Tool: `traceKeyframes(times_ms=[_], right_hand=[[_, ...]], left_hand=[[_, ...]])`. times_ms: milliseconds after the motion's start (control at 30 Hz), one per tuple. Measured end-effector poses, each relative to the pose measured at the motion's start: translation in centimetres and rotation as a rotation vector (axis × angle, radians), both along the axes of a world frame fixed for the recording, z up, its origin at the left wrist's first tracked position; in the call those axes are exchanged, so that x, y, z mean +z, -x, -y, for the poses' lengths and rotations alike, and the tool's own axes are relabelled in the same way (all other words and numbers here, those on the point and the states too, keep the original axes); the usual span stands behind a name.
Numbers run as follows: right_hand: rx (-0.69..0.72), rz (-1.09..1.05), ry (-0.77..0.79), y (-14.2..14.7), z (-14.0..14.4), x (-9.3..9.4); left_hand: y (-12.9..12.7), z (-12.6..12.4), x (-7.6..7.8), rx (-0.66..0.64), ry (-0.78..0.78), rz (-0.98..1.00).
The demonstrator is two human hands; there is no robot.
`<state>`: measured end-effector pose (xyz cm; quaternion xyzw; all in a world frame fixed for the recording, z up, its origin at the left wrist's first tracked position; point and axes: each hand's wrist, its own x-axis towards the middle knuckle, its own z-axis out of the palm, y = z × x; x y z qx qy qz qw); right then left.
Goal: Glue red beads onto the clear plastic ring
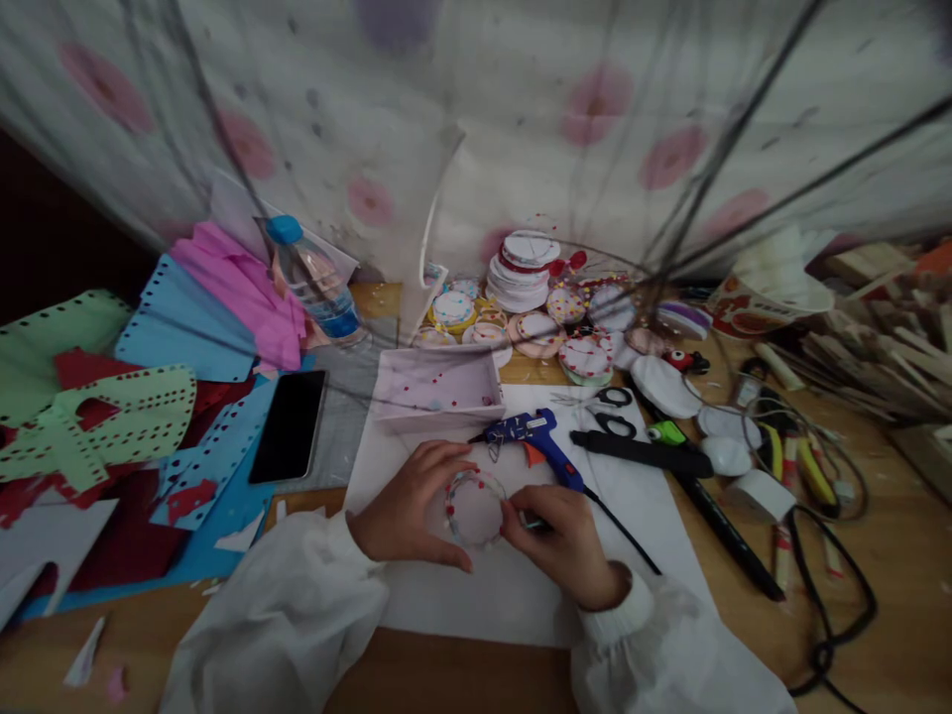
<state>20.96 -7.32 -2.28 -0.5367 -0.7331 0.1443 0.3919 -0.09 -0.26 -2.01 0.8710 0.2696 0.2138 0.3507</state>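
Observation:
A small round white disc (476,511) edged with red and pale beads lies on a white sheet (446,600), between my hands. My left hand (409,506) curves around its left side, thumb and fingers apart. At the disc's right rim, the thumb and forefinger of my right hand (561,535) are pinched together. A sliver of something pale green shows under those fingers, too small to name. Just behind the disc rests a blue glue gun (546,446), its nozzle pointing left. A shallow pale pink box (438,416) with a few red beads stands behind my left hand.
Cut felt sheets (185,322), a phone (289,426) and a water bottle (319,288) are at left. Decorated discs (521,273) are piled at the back. Scissors (614,412), a black rod (644,453), cables (833,595) and wooden sticks (885,347) crowd the right.

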Motion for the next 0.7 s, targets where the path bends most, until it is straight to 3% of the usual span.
traceKeyframes(times_ms=[700], right_hand=[[-0.001, 0.034, 0.053, 0.37, 0.14, -0.32]], left_hand=[[0.01, 0.17, -0.17, 0.024, -0.015, 0.011]])
